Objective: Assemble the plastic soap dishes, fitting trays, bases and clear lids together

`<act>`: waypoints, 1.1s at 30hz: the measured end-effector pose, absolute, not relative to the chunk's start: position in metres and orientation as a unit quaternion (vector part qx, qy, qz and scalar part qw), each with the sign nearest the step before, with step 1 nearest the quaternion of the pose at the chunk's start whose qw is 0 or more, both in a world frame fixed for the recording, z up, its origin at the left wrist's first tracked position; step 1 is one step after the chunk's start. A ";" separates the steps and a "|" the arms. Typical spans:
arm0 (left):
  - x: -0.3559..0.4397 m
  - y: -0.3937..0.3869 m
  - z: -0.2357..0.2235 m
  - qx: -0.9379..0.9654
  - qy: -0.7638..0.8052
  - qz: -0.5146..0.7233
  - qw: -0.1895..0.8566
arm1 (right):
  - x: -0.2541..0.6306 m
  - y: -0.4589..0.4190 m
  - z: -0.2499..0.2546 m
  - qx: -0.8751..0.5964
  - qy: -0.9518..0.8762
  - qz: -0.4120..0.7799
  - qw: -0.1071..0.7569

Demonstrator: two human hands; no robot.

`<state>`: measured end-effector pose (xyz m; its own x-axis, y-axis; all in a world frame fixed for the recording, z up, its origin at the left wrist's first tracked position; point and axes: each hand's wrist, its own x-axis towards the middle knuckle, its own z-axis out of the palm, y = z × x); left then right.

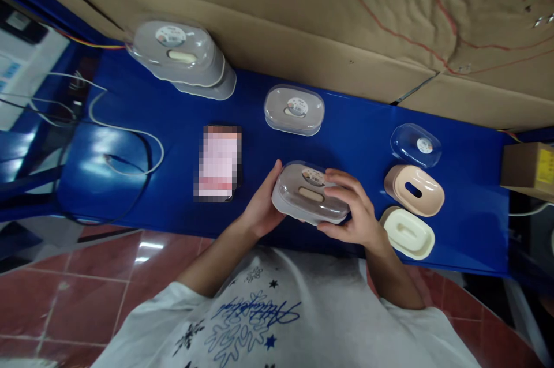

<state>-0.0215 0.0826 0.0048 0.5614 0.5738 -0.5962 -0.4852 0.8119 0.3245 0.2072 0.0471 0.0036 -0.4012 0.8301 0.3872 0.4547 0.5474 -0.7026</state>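
Between my two hands, close to the table's near edge, is a grey oval soap box [291, 204] with a clear lid and a round sticker. My left hand [265, 202] grips its left end, thumb up along the side. On the right end, my right hand [355, 210] has its fingers over the lid and its thumb at the near edge. A similar lidded soap box [277, 111] stands just beyond. To the right of my right hand lie a clear lid [404, 146], a peach tray [428, 198] with a slot, and a cream base [396, 235].
Stacked lidded boxes [194, 45] stand at the back left of the blue table [346, 140]. A phone [219, 163] with a blurred screen lies left of my hands. Cables [162, 151] trail over the left end. Cardboard [277, 16] lines the back; a carton [521, 166] sits far right.
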 end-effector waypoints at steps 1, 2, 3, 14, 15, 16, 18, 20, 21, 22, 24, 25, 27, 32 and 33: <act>-0.022 0.083 0.005 0.054 0.361 0.299 0.882 | 0.207 0.047 0.003 -0.396 -0.799 0.251 0.377; -0.022 0.082 0.005 0.047 0.362 0.298 0.882 | 0.207 0.047 0.003 -0.389 -0.800 0.248 0.383; -0.022 0.082 0.005 0.039 0.363 0.297 0.882 | 0.207 0.047 0.002 -0.384 -0.801 0.245 0.388; -0.028 0.082 -0.004 -0.065 0.377 0.281 0.880 | 0.211 0.044 -0.002 -0.397 -0.815 0.196 0.373; -0.030 0.081 -0.005 -0.052 0.372 0.276 0.884 | 0.211 0.043 -0.003 -0.393 -0.814 0.188 0.385; -0.031 0.079 -0.006 -0.031 0.369 0.280 0.886 | 0.211 0.044 -0.004 -0.388 -0.811 0.182 0.398; -0.036 0.076 -0.005 0.029 0.373 0.320 0.871 | 0.211 0.045 -0.003 -0.382 -0.804 0.183 0.416; -0.041 0.073 -0.003 0.091 0.376 0.363 0.848 | 0.208 0.046 -0.002 -0.381 -0.803 0.189 0.417; -0.043 0.072 -0.001 0.112 0.371 0.363 0.848 | 0.207 0.046 -0.001 -0.375 -0.810 0.189 0.409; -0.045 0.072 0.000 0.125 0.365 0.351 0.854 | 0.205 0.047 -0.001 -0.367 -0.822 0.184 0.395; -0.047 0.072 0.001 0.135 0.373 0.338 0.853 | 0.202 0.046 -0.001 -0.355 -0.847 0.155 0.365; -0.047 0.072 0.001 0.137 0.388 0.351 0.841 | 0.200 0.045 -0.002 -0.355 -0.855 0.142 0.351; -0.044 0.072 -0.002 0.146 0.419 0.398 0.803 | 0.198 0.044 -0.003 -0.369 -0.855 0.150 0.332; -0.039 0.064 -0.009 0.268 0.391 0.489 0.732 | 0.195 0.042 -0.002 -0.426 -0.749 0.299 0.410; -0.038 0.062 -0.010 0.312 0.378 0.502 0.713 | 0.195 0.041 -0.001 -0.441 -0.720 0.321 0.428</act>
